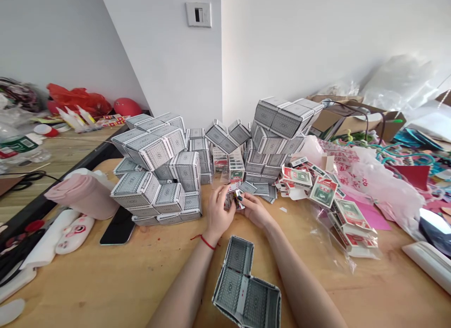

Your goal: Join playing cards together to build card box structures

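My left hand [220, 210], a red string at its wrist, has its fingers closed on some playing cards [230, 200]. From the other side, my right hand [255, 209] pinches the same cards; its thumb has a dark nail. How the cards are folded is mostly hidden by my fingers. Just beyond my hands lie stacked card boxes [236, 163] with clear fronts. Loose grey-backed cards [260, 189] lie to the right of them. Between my forearms rests an L-shaped piece of grey card blocks [232, 285], touched by neither hand.
Grey card-block structures stand at left [158, 154] and right [278, 126], with a V-shaped piece [228, 136] between. Red and green card boxes [322, 191] and plastic bags [380, 177] lie right. A phone [118, 226] and pink roll [84, 196] lie left.
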Demonstrator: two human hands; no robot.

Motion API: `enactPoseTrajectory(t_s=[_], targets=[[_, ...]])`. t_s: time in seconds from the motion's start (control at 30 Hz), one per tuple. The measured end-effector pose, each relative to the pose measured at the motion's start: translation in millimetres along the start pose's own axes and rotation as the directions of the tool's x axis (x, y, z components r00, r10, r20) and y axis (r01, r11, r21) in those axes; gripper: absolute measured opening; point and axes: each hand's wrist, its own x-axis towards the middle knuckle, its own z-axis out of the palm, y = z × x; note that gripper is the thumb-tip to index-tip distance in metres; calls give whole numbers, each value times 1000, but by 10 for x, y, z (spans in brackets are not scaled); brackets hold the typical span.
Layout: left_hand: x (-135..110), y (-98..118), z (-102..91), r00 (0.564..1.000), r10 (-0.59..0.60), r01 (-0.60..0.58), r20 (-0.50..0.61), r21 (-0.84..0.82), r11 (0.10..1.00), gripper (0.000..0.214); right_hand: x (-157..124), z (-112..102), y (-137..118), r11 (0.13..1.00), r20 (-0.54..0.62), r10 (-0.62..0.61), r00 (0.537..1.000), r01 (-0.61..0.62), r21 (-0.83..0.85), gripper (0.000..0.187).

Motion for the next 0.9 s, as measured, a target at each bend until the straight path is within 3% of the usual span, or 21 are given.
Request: enactPoseTrajectory(t_s=[0.13,0.37,0.5,0.7,0.77,0.9], targets=[[7,-6,-7,996,80,-80,38,-13,997,33,-17,-4,-10,1000,29,16,999,-16,-23,26],[6,-50,4,997,49,-49,-54,-9,999,19,-27,18,-11,999,68,46,997,-47,0,21],[10,-64,10,990,-29,28,-137,-13,1000,15,8,6,14,999,48,24,999,-26,41,20],[15,-135,18,938,-173,173,-301,-27,985,14,47,-57,40,989,-53,-28,998,36,142,22],[10,-144,26,951,-156,155,-266,-26,988,14,51,-67,37,984,-86,-66,994,79,159,22],[-10,-100,36,997,-15,13,-76,-26,1000,11,62,-65,44,977,-148,-142,979,163,140,25]])
